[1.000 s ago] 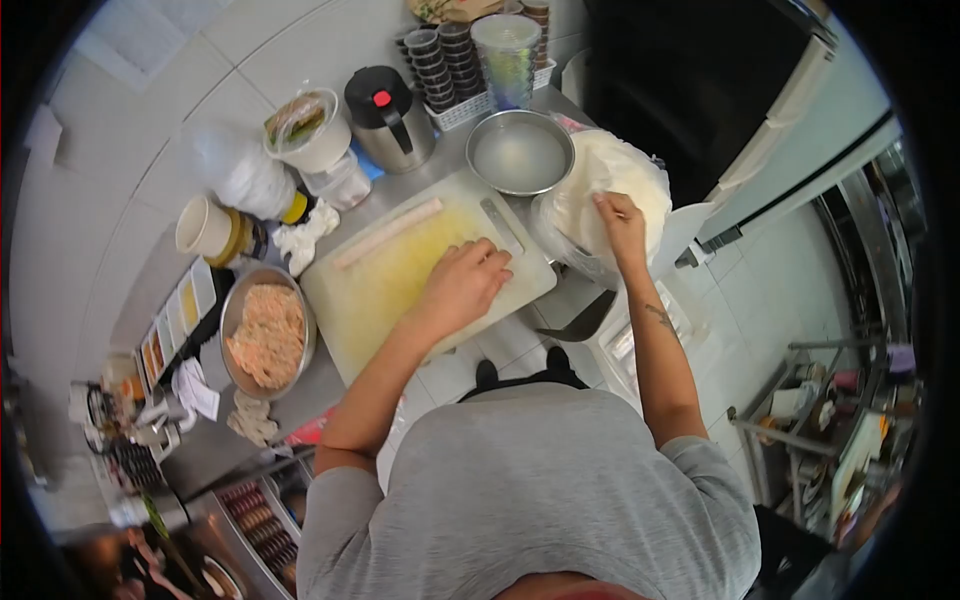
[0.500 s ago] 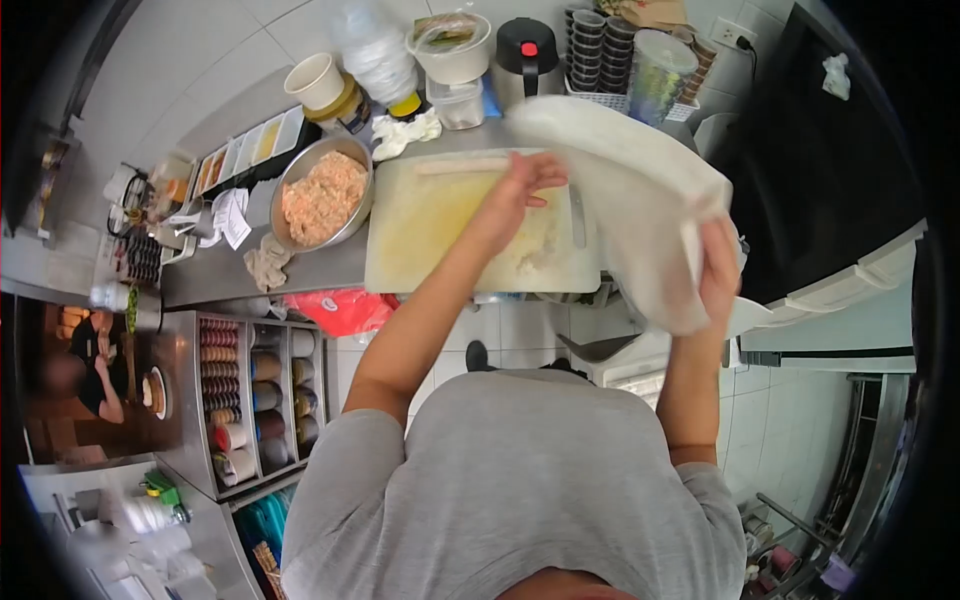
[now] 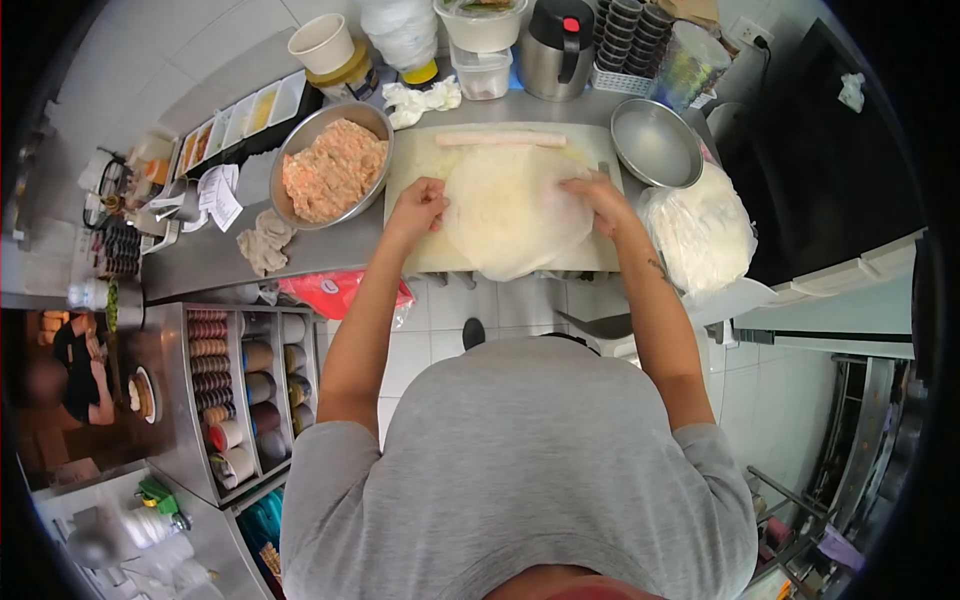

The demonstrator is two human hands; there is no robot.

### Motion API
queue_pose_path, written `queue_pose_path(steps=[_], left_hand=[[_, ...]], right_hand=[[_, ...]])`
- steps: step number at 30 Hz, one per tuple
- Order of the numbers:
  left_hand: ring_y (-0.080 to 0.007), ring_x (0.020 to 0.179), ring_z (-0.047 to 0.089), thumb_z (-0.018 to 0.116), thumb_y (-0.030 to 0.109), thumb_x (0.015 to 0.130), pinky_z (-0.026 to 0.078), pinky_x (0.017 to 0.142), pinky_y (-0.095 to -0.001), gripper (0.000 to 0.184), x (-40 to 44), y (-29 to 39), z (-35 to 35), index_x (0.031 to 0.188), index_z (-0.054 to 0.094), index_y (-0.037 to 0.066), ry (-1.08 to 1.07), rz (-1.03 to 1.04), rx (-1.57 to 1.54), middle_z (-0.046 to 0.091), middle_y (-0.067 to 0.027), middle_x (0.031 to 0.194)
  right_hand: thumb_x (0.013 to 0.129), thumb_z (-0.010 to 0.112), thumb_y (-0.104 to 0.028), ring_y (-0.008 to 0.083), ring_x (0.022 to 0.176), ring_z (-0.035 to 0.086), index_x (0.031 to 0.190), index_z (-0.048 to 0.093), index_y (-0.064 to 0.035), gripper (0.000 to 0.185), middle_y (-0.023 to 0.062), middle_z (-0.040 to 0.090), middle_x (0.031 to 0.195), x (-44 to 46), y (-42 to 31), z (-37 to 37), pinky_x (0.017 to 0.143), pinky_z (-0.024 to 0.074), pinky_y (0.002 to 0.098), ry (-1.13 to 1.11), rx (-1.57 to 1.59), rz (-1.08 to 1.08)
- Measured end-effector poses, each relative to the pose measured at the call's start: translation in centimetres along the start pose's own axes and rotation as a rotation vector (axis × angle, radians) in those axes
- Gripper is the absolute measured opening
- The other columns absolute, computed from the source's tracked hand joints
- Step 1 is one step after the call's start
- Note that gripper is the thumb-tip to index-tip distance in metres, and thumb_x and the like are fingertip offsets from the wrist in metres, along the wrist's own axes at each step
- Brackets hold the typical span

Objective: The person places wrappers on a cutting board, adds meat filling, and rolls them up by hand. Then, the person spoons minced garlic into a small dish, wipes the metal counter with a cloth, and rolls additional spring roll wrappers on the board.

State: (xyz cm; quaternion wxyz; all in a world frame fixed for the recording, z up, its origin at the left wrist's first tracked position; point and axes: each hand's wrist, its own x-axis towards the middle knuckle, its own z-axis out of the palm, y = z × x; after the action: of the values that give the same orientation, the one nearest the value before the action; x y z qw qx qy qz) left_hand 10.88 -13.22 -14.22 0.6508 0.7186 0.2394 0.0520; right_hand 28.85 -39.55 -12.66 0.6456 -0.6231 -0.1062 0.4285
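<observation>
A round, thin, translucent rice paper sheet [image 3: 510,215] lies over the cutting board [image 3: 422,160], its lower edge hanging past the board's front. My left hand [image 3: 420,208] is closed at the sheet's left edge, fingertips pinched together. On the other side my right hand [image 3: 598,202] pinches the right edge between thumb and fingers. A long pale roll [image 3: 500,139] rests along the back of the board, touched by neither hand. Left of the board stands a steel bowl [image 3: 377,118] holding an orange-pink minced filling [image 3: 333,172].
A shallow metal bowl [image 3: 657,143] sits right of the board, beside a plastic-wrapped stack of white sheets [image 3: 700,235]. Behind are tubs, a steel jug [image 3: 555,55] and stacked dark cups [image 3: 625,40]. A crumpled cloth [image 3: 266,243] lies at left. Another person [image 3: 82,365] is at far left.
The rice paper sheet, lifted at the right in my right hand, now lies on the board. My left hand moved left to its edge. The shallow metal bowl and wrapped stack are now uncovered.
</observation>
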Motion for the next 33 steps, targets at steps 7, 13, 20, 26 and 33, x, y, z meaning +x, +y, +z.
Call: queue_pose_path(steps=[7,13,20,26,33], left_hand=[[-0.0116,0.067,0.056,0.061,0.006,0.086,0.047,0.058,-0.0259,0.037,1.2,3.4,-2.2,0.122,0.055,0.003,0.120,0.211,0.206,0.056,-0.0026,0.086],[-0.0271,0.075,0.057,0.064,0.012,0.086,0.049,0.068,-0.0342,0.032,-1.4,1.5,-0.2,0.115,0.056,0.002,0.298,0.608,0.774,0.056,-0.0132,0.091],[-0.0305,0.086,0.053,0.065,0.013,0.084,0.044,0.077,-0.0396,0.019,-8.5,-1.0,6.1,0.099,0.058,0.004,-0.055,0.772,0.859,0.054,-0.0121,0.092],[-0.0331,0.084,0.053,0.061,0.008,0.085,0.044,0.074,-0.0414,0.007,-9.5,-1.1,5.5,0.089,0.058,0.004,-0.112,0.687,0.782,0.053,-0.0122,0.088],[-0.0353,0.079,0.056,0.059,0.011,0.087,0.045,0.066,-0.0433,0.009,-11.7,-1.0,4.5,0.086,0.057,0.003,0.000,0.546,0.789,0.054,-0.0142,0.084]], right_hand=[[0.089,0.059,-0.007,0.0215,0.101,0.063,0.135,0.043,0.0008,0.049,0.0116,0.061,0.117,-3.4,-1.0,1.0,0.084,0.0557,0.0340,0.044,0.207,0.003],[0.086,0.061,-0.002,0.0195,0.084,0.066,0.142,0.031,0.0047,0.063,0.0107,0.063,0.104,-7.0,2.4,1.1,0.073,0.0571,0.0284,0.157,0.069,-0.042],[0.082,0.063,0.002,0.0176,0.072,0.066,0.139,0.032,0.0081,0.066,0.0086,0.063,0.082,-7.8,5.0,1.5,0.068,0.0553,0.0258,0.255,-0.004,-0.139],[0.080,0.062,0.000,0.0152,0.064,0.063,0.138,0.039,0.0016,0.062,0.0080,0.062,0.076,-9.8,4.5,1.2,0.058,0.0511,0.0257,0.318,-0.095,-0.073],[0.074,0.067,-0.007,0.0271,0.091,0.058,0.114,0.065,-0.0141,0.040,0.0085,0.061,0.093,-10.2,4.2,1.7,0.082,0.0470,0.0398,0.247,-1.085,-0.842]])
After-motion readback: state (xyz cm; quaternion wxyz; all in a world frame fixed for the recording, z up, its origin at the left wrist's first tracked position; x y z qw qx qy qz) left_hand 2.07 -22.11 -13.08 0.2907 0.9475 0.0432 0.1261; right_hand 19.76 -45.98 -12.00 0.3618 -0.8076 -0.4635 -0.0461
